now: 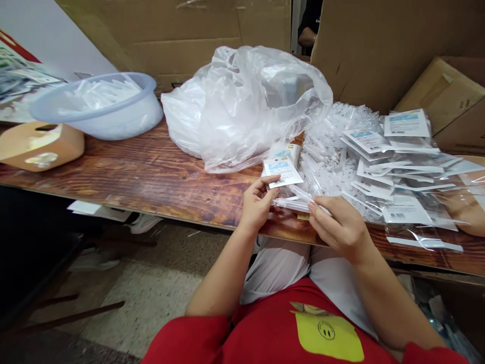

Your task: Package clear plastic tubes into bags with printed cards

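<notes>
While our left hand pinches a packet and our right hand, fingers nearly closed, holds a tube near the desk edge, a loose grip could drop it.

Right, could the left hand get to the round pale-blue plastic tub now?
Probably, with a long reach: bare brown wooden tabletop leads to the tub, in front of the translucent plastic bag. The left hand pinches a white printed card, though.

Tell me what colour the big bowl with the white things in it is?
Pale blue, best seen in the head view.
</notes>
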Available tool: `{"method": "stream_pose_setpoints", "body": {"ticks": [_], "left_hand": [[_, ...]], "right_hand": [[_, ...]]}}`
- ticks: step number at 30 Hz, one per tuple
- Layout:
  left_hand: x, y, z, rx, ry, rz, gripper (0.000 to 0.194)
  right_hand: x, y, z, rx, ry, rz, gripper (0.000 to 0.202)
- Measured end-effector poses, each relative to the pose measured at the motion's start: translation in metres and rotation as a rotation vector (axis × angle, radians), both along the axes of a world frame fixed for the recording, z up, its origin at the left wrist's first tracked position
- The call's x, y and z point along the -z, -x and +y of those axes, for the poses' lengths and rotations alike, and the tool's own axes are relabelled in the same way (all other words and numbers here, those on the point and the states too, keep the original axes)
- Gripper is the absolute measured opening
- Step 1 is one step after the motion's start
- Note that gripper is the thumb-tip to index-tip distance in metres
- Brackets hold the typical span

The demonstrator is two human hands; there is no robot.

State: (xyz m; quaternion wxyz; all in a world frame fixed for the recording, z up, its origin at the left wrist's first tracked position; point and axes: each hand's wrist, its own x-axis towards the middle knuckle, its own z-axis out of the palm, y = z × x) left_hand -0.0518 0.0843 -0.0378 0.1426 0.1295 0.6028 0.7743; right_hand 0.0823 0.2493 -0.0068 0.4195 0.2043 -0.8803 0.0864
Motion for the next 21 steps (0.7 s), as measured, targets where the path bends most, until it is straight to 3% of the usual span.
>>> {"method": "stream_pose_setpoints", "body": {"ticks": [7,12,14,17,21], "left_hand": [[-0.001,-0.019,0.01,-0.025,-0.008,-0.023,0.035],[0.001,-0.039,0.023,0.005,-0.027,0.116,0.048],[-0.002,-0.044,0.025,0.047,-0.052,0.149,0.052],[-0.009,-0.046,0.02,0.072,-0.084,0.087,0.057],[-0.02,-0.045,0.006,0.118,-0.104,-0.035,0.067]], "right_hand": [[0.008,-0.001,-0.003,0.227,-0.031,0.016,0.024],[0.01,0.002,-0.025,0.418,-0.063,-0.081,0.015],[0.005,0.004,-0.031,0.375,0.0,-0.114,0.02],[-0.006,0.004,-0.028,0.189,0.23,-0.166,0.027],[-0.017,0.0,-0.011,0.112,0.529,-0.254,0.055]]}}
